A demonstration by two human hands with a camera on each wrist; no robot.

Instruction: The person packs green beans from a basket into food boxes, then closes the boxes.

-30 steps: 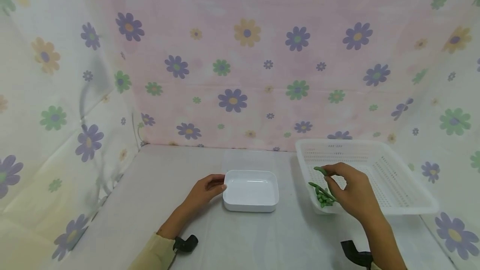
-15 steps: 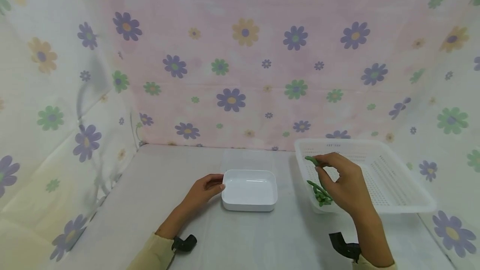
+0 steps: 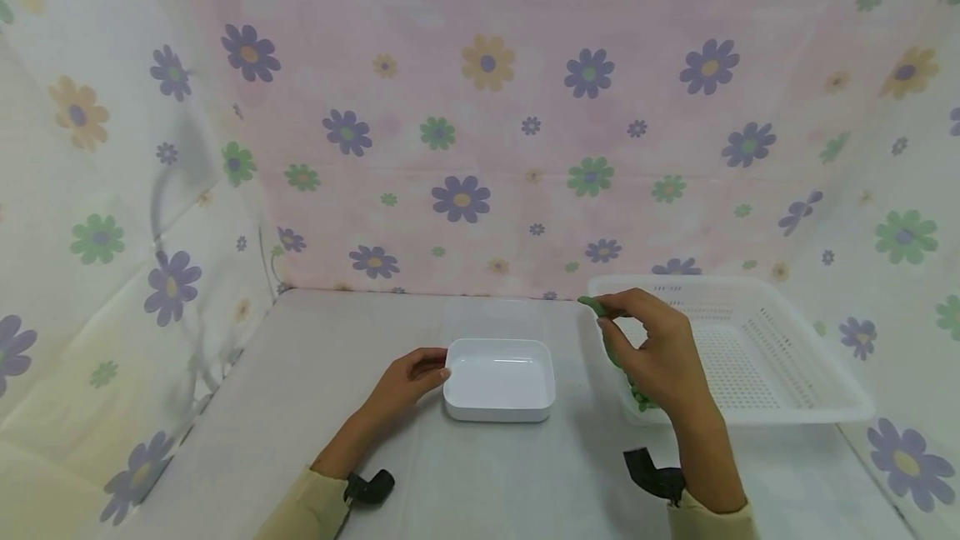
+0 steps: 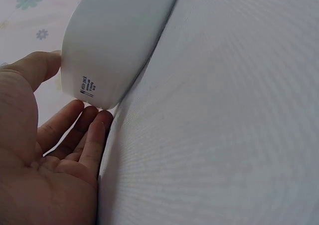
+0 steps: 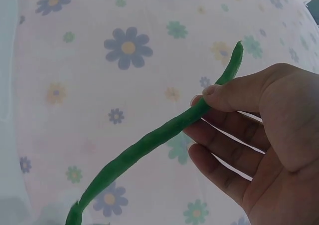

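Observation:
A long green bean (image 5: 144, 147) is pinched between the thumb and fingers of my right hand (image 3: 652, 348), over the left side of the white perforated basket (image 3: 798, 323). Its thin curved tip sticks out beyond the thumb in the right wrist view. More green pods (image 3: 640, 398) lie at the basket's near left corner, partly hidden by this hand. On the table, my left hand (image 3: 408, 377) holds the left end of a shallow white plastic box (image 3: 498, 382). In the left wrist view, its thumb is at the rim and its fingertips touch the box's printed corner (image 4: 94, 83).
Behind the box lies a translucent flat lid (image 3: 495, 319) on the white cloth-covered table (image 3: 315, 332). Flower-patterned cloth (image 3: 405, 148) hangs at the back and on both sides. The basket stands at the right, near the back cloth.
My right hand has moved left and a little up with the green bean, toward the basket's left rim. My left hand and the white box have stayed in place.

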